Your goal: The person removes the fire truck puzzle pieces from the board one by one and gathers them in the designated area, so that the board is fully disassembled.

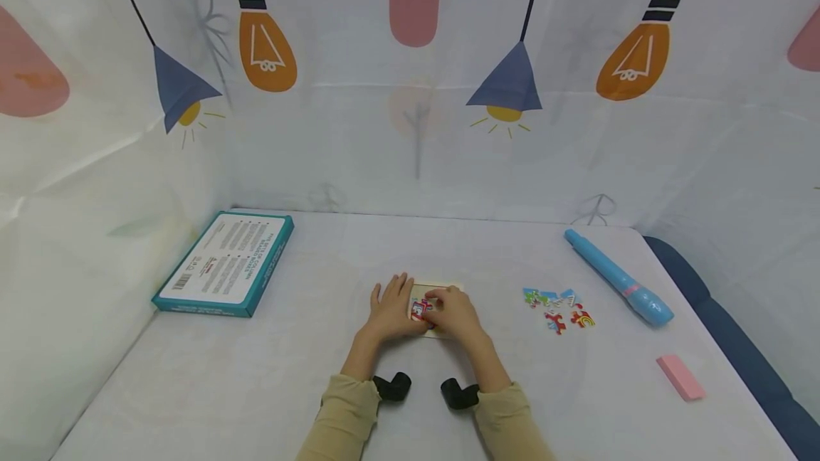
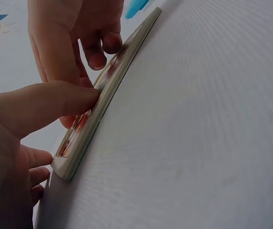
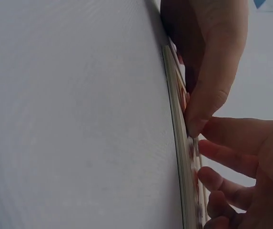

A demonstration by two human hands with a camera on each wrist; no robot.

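A small wooden puzzle board (image 1: 438,288) with a raised rim lies flat on the white table, red and white printed pieces (image 1: 419,309) inside it. My left hand (image 1: 388,310) is at its left side, fingers stretched out and spread; its thumb (image 2: 74,101) presses down on the board's near part. From the right, my right hand (image 1: 453,313) reaches over the board, its thumb and forefinger pinching what looks like a jigsaw piece, mostly hidden by the fingers. In the right wrist view, the right thumb (image 3: 241,134) is close against the left thumb, low over the board.
Several loose jigsaw pieces (image 1: 556,317) lie right of the board. Beyond them are a blue pen-shaped object (image 1: 618,276) and a pink block (image 1: 681,378). A teal-edged box (image 1: 224,258) lies at the back left. A printed white curtain (image 1: 359,148) hangs behind the table.
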